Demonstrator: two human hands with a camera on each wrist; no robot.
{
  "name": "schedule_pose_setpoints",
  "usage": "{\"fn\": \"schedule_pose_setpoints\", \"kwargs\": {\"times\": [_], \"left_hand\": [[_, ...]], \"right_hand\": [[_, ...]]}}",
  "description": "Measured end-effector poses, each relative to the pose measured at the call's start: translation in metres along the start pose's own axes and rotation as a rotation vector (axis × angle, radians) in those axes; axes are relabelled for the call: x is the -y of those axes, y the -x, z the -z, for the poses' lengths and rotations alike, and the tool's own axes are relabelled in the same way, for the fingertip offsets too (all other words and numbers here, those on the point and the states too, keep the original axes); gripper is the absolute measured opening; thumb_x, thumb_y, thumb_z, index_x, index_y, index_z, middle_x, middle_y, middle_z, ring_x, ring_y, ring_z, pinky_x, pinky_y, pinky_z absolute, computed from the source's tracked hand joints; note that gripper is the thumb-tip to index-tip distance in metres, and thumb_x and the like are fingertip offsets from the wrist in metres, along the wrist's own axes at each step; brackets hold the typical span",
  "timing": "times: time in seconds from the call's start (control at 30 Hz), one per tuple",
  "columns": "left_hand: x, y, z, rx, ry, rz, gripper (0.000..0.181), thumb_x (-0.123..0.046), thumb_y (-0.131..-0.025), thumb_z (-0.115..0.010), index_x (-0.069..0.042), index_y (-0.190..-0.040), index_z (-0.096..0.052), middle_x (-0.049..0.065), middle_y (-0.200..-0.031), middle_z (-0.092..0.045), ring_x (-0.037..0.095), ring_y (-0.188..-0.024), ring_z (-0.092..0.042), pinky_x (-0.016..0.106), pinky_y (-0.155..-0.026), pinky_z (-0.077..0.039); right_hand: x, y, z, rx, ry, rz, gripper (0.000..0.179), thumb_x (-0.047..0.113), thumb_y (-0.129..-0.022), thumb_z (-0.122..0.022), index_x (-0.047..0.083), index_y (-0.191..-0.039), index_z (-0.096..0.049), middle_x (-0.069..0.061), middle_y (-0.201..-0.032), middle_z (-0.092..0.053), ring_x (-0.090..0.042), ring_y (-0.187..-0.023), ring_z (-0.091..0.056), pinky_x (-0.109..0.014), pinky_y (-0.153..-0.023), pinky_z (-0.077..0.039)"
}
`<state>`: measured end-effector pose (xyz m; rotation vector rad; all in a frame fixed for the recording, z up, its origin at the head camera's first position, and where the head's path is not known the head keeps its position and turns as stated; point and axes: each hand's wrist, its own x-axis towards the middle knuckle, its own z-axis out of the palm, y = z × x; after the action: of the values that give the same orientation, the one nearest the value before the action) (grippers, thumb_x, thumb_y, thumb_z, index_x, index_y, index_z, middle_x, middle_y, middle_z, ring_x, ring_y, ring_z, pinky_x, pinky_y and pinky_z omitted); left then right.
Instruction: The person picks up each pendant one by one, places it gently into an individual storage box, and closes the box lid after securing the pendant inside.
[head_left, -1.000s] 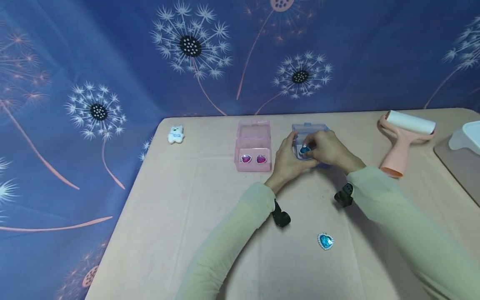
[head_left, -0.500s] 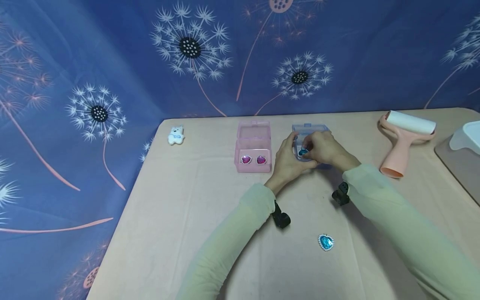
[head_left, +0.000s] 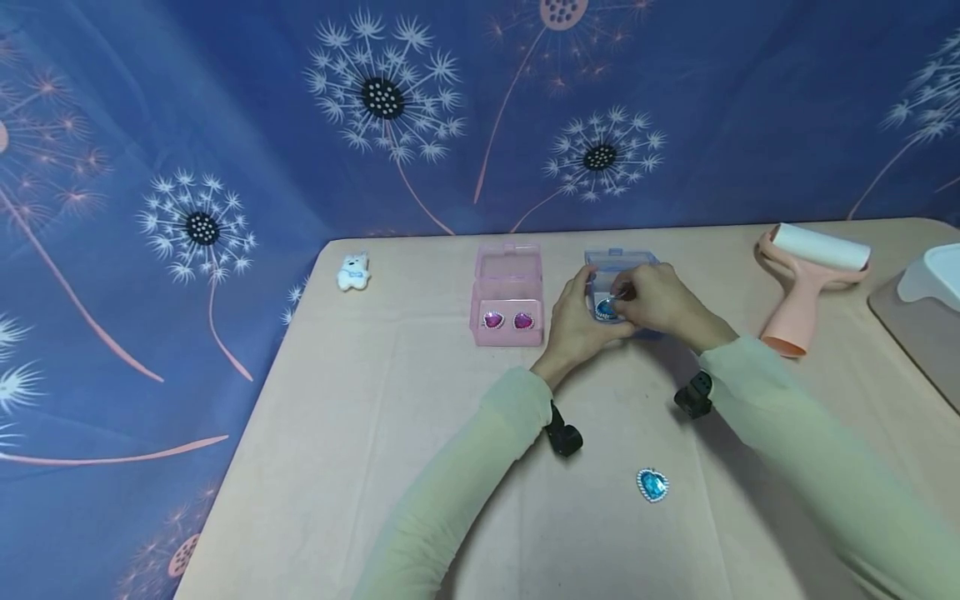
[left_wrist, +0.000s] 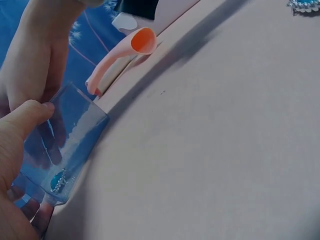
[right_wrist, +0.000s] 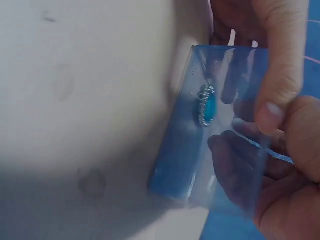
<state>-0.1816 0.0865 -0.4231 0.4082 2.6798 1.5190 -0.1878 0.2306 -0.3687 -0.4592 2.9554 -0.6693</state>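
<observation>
My left hand (head_left: 576,329) grips a clear blue plastic box (head_left: 621,257) with its lid up, thumb on the near wall and fingers round the left side. A blue heart-shaped gem (head_left: 604,309) with a beaded silver rim lies in the left of the box. My right hand (head_left: 660,302) reaches into the box. In the right wrist view its fingers (right_wrist: 227,160) show through the clear wall, apart from the gem (right_wrist: 209,107). Another blue heart gem (head_left: 652,484) lies on the table nearer me.
Left of the blue box stands an open pink box (head_left: 507,336) with two pink heart gems. A small white bear figure (head_left: 353,272) sits at the back left. At the right are a peach lint roller (head_left: 802,296) and a translucent white container (head_left: 933,279) on a flat grey-brown surface.
The right fingers have come off the blue gem, which now rests lower in the box. The left hand keeps its hold on the box.
</observation>
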Motion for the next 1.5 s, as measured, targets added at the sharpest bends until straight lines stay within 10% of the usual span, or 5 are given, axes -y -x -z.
{"fn": "schedule_pose_setpoints", "kwargs": {"times": [0.43, 0.8, 1.23, 1.5], "left_hand": [[-0.001, 0.0, 0.0, -0.016, 0.011, -0.006, 0.099, -0.033, -0.065, -0.09, -0.017, -0.146, -0.036, 0.006, -0.133, -0.054, 0.02, -0.118, -0.056, 0.035, -0.101, -0.046], [0.0, -0.001, 0.001, -0.013, 0.016, 0.002, 0.099, -0.033, -0.066, -0.089, -0.016, -0.147, -0.035, 0.006, -0.134, -0.053, 0.021, -0.12, -0.055, 0.035, -0.103, -0.045], [-0.002, 0.0, 0.0, 0.014, 0.024, 0.027, 0.1, -0.033, -0.067, -0.089, -0.017, -0.148, -0.033, 0.005, -0.134, -0.053, 0.019, -0.118, -0.055, 0.035, -0.102, -0.046], [-0.002, 0.0, 0.0, 0.015, 0.018, 0.027, 0.1, -0.034, -0.068, -0.088, -0.018, -0.149, -0.032, 0.004, -0.135, -0.052, 0.019, -0.119, -0.055, 0.036, -0.102, -0.046]], "right_hand": [[0.014, 0.094, 0.013, -0.269, 0.014, 0.267, 0.025, 0.0, -0.076, -0.075, 0.003, -0.1, -0.07, -0.014, -0.098, -0.072, -0.026, -0.074, -0.07, -0.04, -0.063, -0.057], [0.025, 0.174, -0.036, -0.206, -0.013, 0.354, 0.042, 0.007, -0.062, -0.086, 0.016, -0.099, -0.069, 0.009, -0.098, -0.068, -0.003, -0.083, -0.063, -0.002, -0.075, -0.042], [0.026, 0.199, -0.068, -0.239, 0.031, 0.416, 0.021, 0.02, -0.075, -0.082, 0.016, -0.091, -0.07, 0.012, -0.098, -0.062, -0.003, -0.088, -0.055, -0.003, -0.078, -0.041], [0.029, 0.198, -0.067, -0.222, 0.039, 0.402, 0.032, 0.011, -0.062, -0.087, 0.016, -0.088, -0.07, 0.012, -0.095, -0.061, -0.001, -0.084, -0.055, -0.001, -0.074, -0.041]]}}
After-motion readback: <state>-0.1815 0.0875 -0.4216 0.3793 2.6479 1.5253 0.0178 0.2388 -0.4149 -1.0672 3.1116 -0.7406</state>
